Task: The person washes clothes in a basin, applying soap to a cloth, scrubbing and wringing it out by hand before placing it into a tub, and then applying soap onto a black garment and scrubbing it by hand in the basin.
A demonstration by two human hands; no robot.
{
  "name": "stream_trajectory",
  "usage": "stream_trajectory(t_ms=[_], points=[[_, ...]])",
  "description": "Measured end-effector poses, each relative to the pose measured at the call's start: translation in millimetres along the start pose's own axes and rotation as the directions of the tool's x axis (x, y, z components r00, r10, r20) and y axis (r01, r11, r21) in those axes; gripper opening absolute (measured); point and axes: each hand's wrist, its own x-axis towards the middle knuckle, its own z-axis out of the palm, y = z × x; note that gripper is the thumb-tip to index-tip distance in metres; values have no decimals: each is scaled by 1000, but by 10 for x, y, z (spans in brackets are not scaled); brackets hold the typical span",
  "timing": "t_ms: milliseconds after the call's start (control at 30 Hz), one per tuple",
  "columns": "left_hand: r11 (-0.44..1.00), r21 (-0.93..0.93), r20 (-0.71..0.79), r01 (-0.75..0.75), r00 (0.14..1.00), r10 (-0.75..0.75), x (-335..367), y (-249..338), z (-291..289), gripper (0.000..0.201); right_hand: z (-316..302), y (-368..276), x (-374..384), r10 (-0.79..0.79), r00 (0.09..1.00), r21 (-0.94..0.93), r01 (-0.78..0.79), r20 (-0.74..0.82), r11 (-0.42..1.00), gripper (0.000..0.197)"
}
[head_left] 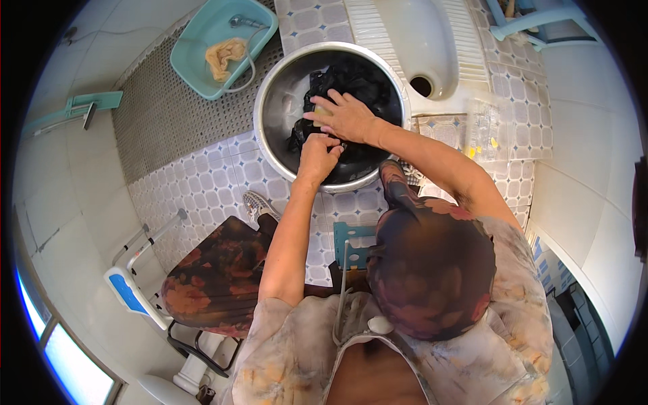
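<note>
Wet black cloth [360, 79] lies bunched in a large round metal basin [268, 111] on the floor in front of me. My right hand [347, 119] reaches over the cloth with its fingers curved around a yellowish soap bar [321, 117], pressing it against the fabric. Closer to the near rim, my left hand [318, 159] is closed, pinching a fold of the same cloth. Both hands are inside the basin's rim, almost touching each other. Part of the soap is hidden under the right fingers.
A turquoise tub [196, 50] with a beige cloth [225, 57] and a shower head stands on a grey perforated mat [155, 115]. A squat toilet [425, 40] adjoins the basin at the far right. Clear packaging [482, 131] lies on the tiles; a folding chair [128, 290] is at left.
</note>
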Motion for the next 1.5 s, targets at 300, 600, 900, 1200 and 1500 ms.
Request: stream_trajectory(t_ms=[300,600,900,1200,1500], points=[[981,-92,-36,171,984,-175,-118,6,-143,25,-23,468,288,132,978,-414,-190,-164,890,47],[997,75,-28,6,1000,-4,-152,28,-132,25,124,67,143,-70,989,91,58,129,994,61],[949,-283,-304,-141,951,51,-318,-39,-669,19,-217,542,277,284,957,-308,-255,52,917,38],[811,-513,-508,-282,861,-22,-103,88,-1160,16,-586,807,133,405,805,39,-466,434,884,34],[725,-681,-350,105,823,-448,45,-187,-822,33,-1471,304,67,237,873,905,-411,425,-107,20]])
